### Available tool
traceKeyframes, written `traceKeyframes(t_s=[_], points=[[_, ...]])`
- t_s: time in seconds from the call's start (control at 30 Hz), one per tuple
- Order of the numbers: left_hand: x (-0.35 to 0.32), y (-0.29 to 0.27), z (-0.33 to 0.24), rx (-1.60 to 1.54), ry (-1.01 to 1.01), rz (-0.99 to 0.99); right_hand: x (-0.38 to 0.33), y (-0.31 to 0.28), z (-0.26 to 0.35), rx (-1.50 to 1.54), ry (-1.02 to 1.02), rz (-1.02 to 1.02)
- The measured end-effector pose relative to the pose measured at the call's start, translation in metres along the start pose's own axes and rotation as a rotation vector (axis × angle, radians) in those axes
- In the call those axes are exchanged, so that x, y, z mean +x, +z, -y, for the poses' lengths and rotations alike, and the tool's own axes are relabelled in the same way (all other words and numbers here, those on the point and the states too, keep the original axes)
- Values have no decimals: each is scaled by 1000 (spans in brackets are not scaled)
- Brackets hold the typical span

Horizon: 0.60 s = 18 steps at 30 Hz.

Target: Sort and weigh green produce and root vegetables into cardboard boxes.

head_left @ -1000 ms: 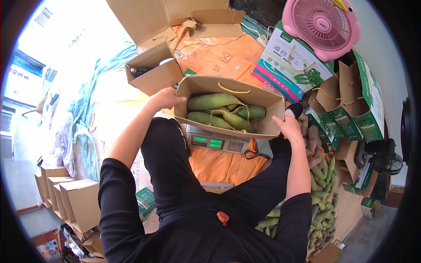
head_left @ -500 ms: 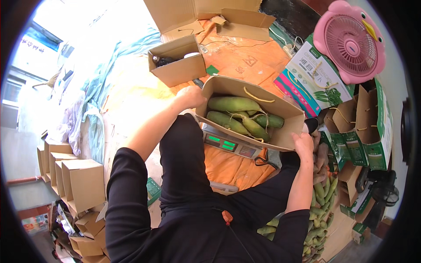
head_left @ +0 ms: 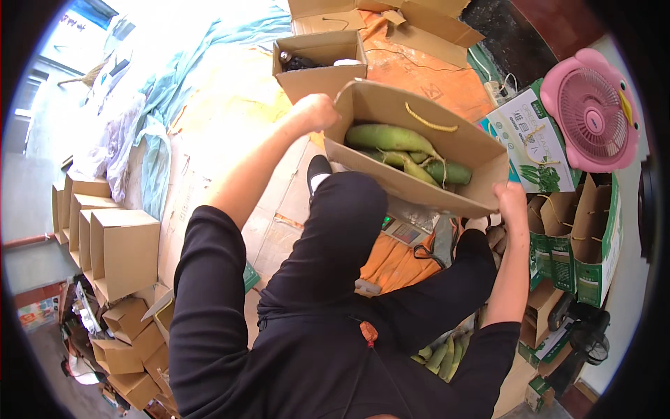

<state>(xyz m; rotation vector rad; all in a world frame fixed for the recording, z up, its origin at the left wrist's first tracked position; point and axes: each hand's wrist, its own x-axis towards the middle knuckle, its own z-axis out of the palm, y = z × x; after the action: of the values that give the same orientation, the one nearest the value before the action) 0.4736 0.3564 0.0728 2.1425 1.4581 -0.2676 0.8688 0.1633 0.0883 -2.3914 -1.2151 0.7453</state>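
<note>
Left hand (head_left: 315,113): I see fingers closed on the open carton (head_left: 377,108) at its left end.
Right hand (head_left: 511,201): fingers bent around its right end.
Carton: between both hands, tilted, partly hiding the scale (head_left: 403,232).
Inside: green radishes (head_left: 391,138).

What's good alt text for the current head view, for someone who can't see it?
A person's left grip and right grip hold opposite ends of an open cardboard box with long green vegetables inside. The box partly hides a scale; a pink fan is at right, brown cartons at left.
</note>
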Motion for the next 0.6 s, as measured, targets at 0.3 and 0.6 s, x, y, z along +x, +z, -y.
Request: traceKeyframes(t_s=[0.3,0.6], points=[[-98,-13,155,-342,-140,-315,-7,56,156,-83,-373,113],[-236,17,312,-113,-410,-405,-61,218,249,-235,-500,273]])
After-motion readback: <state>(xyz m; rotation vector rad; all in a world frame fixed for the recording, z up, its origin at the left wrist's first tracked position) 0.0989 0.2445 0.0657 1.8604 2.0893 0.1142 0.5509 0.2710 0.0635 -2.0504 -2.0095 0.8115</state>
